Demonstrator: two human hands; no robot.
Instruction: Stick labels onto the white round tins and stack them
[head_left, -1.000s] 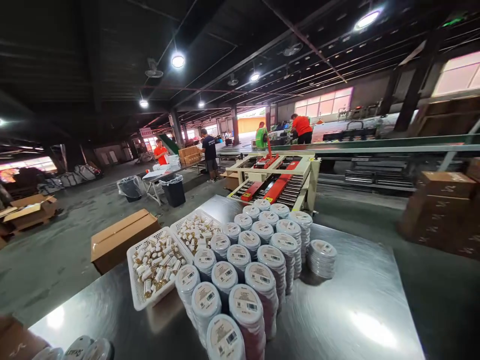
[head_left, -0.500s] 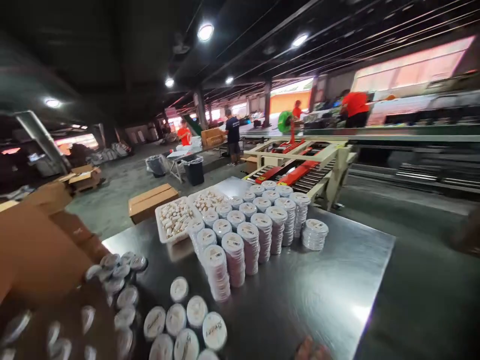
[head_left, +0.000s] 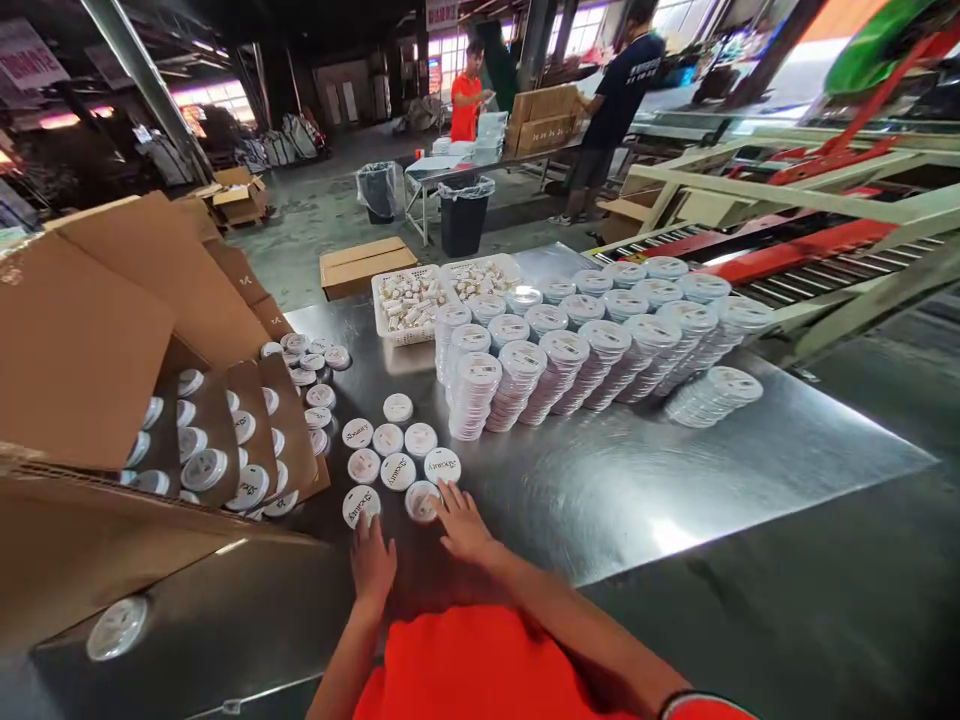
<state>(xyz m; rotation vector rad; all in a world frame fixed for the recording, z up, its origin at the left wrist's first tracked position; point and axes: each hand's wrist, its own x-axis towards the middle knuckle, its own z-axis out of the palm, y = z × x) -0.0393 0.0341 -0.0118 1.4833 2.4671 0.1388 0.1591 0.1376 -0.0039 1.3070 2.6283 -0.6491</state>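
Note:
My left hand (head_left: 373, 562) lies flat on the steel table (head_left: 675, 480), fingertips at a white round tin (head_left: 361, 505). My right hand (head_left: 461, 520) rests open beside it, fingers touching another white tin (head_left: 421, 500). Several more loose tins (head_left: 397, 453) sit flat just beyond them. Tall leaning stacks of the same tins (head_left: 585, 340) stand in rows at the table's middle. An open cardboard box (head_left: 112, 370) on the left holds many tins among brown dividers.
Two white baskets (head_left: 409, 300) of small bottles stand at the table's far edge. A closed carton (head_left: 364, 265) lies on the floor behind. A red and cream roller machine (head_left: 810, 230) stands to the right. Two people work at a far table near black bins (head_left: 461, 215).
The view has swung down and left. My two hands have come into view on the table by the loose tins, and the open box now shows fully.

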